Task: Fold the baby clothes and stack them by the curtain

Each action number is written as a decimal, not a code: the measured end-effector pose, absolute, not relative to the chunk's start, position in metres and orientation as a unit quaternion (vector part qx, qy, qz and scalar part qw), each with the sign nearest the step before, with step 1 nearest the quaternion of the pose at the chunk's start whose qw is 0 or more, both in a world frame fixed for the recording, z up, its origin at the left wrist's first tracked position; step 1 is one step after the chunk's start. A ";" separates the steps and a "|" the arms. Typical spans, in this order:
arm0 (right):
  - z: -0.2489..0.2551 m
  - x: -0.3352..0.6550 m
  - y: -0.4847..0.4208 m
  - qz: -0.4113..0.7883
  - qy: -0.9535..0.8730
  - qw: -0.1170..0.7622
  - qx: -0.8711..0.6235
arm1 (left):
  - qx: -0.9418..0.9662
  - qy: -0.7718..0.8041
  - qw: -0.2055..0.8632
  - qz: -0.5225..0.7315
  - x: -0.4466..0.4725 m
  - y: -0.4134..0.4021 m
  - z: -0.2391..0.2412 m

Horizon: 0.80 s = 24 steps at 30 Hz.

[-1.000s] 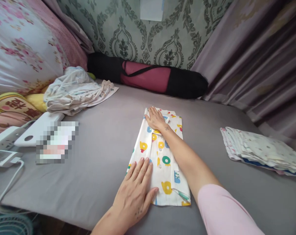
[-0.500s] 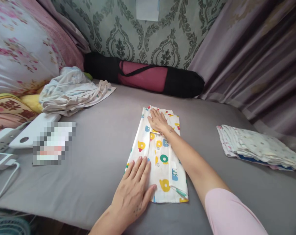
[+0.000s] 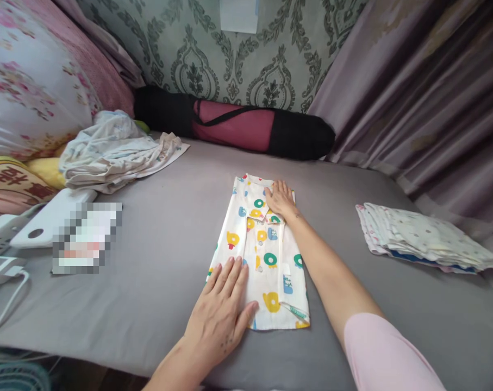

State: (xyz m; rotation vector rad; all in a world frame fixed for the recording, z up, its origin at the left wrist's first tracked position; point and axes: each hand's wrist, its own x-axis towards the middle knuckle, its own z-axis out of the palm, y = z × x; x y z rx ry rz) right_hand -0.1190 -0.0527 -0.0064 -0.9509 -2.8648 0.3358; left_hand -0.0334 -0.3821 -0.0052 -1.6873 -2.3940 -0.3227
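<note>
A small white shirt (image 3: 266,255) printed with coloured shapes lies folded into a long strip on the grey bed surface (image 3: 168,233). My left hand (image 3: 224,312) rests flat on its near left corner, fingers stretched out and together. My right hand (image 3: 281,198) lies flat on the far right part near the collar, fingers extended. Neither hand grips anything.
A stack of folded cloths (image 3: 421,241) lies at the right. A heap of crumpled pale clothes (image 3: 111,152) sits at the far left, beside floral pillows (image 3: 30,81). A black and maroon roll bag (image 3: 238,122) lies along the wall. A white power strip (image 3: 1,233) and cable sit at the left edge.
My right hand has slid from the shirt's far left side across to its far right side, uncovering the collar. My left hand stays pressed on the near corner.
</note>
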 end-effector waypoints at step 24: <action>0.020 -0.135 -0.143 0.111 -0.991 -0.025 -0.066 | -0.512 -0.848 0.081 -0.113 -0.045 -0.380 0.002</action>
